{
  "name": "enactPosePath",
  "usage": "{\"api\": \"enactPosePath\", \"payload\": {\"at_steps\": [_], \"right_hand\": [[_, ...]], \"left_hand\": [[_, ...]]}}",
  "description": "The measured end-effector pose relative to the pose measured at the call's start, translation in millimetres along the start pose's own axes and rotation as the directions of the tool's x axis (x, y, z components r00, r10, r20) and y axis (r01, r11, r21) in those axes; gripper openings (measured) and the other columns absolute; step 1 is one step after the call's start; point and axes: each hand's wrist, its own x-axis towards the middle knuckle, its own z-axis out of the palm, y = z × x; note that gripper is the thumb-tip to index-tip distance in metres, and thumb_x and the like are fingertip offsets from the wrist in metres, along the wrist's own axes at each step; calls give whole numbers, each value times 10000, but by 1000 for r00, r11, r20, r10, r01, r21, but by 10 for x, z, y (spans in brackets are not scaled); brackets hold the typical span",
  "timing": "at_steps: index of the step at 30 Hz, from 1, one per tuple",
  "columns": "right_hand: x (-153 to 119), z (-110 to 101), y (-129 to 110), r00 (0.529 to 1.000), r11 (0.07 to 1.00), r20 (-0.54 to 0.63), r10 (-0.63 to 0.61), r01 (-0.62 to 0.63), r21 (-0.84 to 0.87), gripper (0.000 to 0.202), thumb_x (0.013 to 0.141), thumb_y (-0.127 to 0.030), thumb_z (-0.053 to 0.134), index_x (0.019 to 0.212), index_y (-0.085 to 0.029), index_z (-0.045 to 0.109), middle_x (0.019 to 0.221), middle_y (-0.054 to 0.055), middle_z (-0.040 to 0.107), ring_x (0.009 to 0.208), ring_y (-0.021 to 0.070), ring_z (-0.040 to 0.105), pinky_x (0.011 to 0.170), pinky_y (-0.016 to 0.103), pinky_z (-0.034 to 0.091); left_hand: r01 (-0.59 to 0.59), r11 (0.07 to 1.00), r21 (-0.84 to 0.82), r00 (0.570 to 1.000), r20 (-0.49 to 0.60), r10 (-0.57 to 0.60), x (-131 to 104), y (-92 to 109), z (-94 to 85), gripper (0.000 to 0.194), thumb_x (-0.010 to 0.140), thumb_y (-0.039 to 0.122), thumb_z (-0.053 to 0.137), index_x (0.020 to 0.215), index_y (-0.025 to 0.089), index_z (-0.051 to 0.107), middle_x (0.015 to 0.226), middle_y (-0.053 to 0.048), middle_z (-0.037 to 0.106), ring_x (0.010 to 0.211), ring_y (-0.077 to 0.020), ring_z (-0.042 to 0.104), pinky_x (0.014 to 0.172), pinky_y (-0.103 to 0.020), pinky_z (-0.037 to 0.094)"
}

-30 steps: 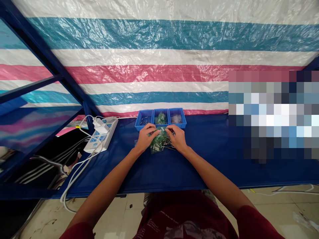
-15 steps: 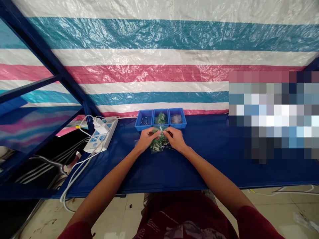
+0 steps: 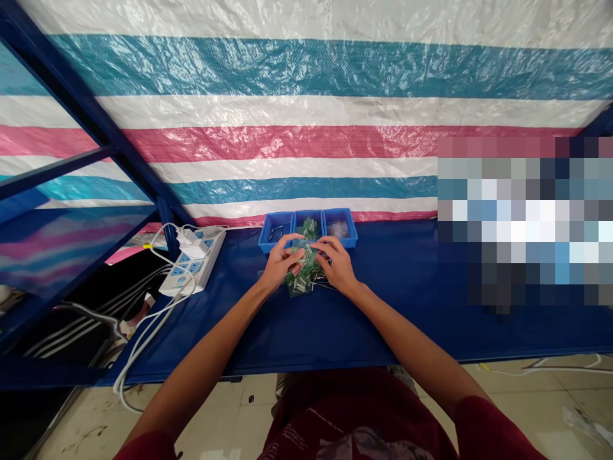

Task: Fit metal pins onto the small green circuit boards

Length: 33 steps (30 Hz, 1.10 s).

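Note:
Between my two hands is a small clear greenish plastic bag (image 3: 301,245). My left hand (image 3: 279,263) is closed on its left side, thumb in front and fingers behind. At the bag's right side, my right hand (image 3: 336,260) pinches it with thumb and fingers. Just below my hands, a pile of similar bags with small metal pins (image 3: 301,283) lies on the blue table. What sits inside the held bag is too small to make out.
Behind my hands stand three joined blue bins: the left bin (image 3: 276,223) holds a few metal pins, the middle one green bags (image 3: 310,226), the right one clear pieces (image 3: 338,229). A white power strip (image 3: 194,263) with cables lies left. A blurred-out area covers the right.
My fingers have shifted upward and spread around the bag. The bag now stands higher and more visible between my hands, while the pile stays in place.

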Motion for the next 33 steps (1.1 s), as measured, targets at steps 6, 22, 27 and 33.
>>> {"api": "enactPosePath", "payload": {"at_steps": [6, 22, 27, 33], "right_hand": [[22, -18, -48, 994, 998, -103, 48, -51, -28, 202, 953, -315, 475, 927, -215, 648, 971, 83, 596, 885, 189, 593, 747, 307, 516], [33, -4, -67, 996, 996, -14, 86, -86, -1, 348, 955, -458, 459, 745, -200, 561, 738, 30, 545, 660, 149, 502, 618, 271, 427], [21, 7, -36, 996, 995, 9, 90, -89, -50, 395, 945, -468, 472, 644, -212, 492, 624, -5, 474, 585, 141, 450, 584, 265, 379], [8, -9, -88, 997, 997, -10, 82, -82, -4, 333, 1000, -356, 330, 1056, -212, 624, 869, 57, 616, 724, 165, 570, 691, 295, 479]], "left_hand": [[-271, 835, 478, 959, 58, 277, -13, 9, -33, 490, 908, 586, 464, 935, 150, 685, 1076, -126, 592, 900, -206, 594, 761, -313, 506], [-167, 901, 401, 969, -101, 225, -55, 9, 8, 294, 803, 430, 672, 723, 148, 643, 667, -15, 624, 627, -149, 582, 627, -253, 462], [-137, 933, 333, 977, -113, 183, -17, -25, -22, 360, 754, 481, 709, 656, 151, 604, 604, 9, 550, 554, -112, 509, 540, -226, 436], [10, 998, 61, 998, -56, -7, 26, -42, -49, 372, 729, 482, 748, 844, 157, 608, 578, 31, 554, 449, -80, 488, 449, -195, 423]]}}
